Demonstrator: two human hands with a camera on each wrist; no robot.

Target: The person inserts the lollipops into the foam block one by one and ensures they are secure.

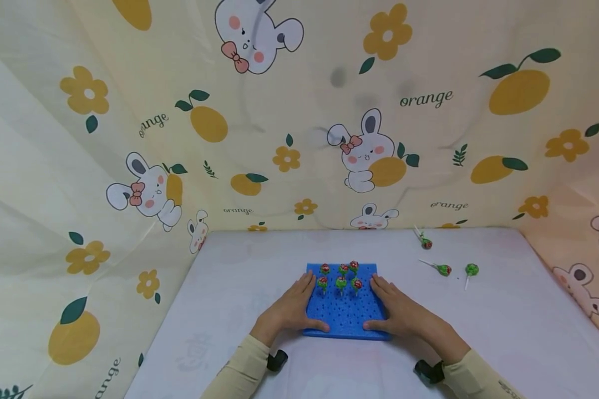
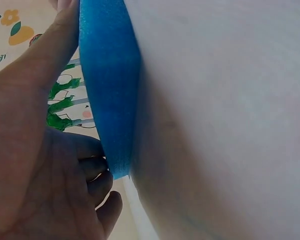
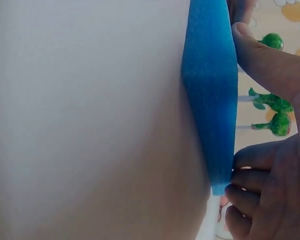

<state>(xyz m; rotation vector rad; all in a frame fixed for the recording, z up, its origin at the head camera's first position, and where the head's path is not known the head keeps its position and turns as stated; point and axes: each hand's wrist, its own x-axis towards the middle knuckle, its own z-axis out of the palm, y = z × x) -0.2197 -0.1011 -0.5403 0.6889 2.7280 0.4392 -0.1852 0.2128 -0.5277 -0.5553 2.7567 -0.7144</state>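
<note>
A blue foam board (image 1: 344, 318) dotted with small holes lies on the white table, the hands on its two sides. Several lollipops (image 1: 341, 283) in green and red wrappers stand upright in two rows toward its far side. My left hand (image 1: 292, 305) rests along the left edge, its thumb over the near left corner. Along the right edge rests my right hand (image 1: 401, 310), its thumb over the near right corner. In the left wrist view, fingertips (image 2: 102, 175) touch the board's side. The right wrist view shows fingers (image 3: 252, 177) likewise against the side.
Three loose lollipops lie on the table to the right: one far back (image 1: 426, 243), one in the middle (image 1: 444, 270) and one farther right (image 1: 471, 270). A patterned cloth (image 1: 299, 116) hangs behind the white tabletop (image 1: 239, 260) and along its sides.
</note>
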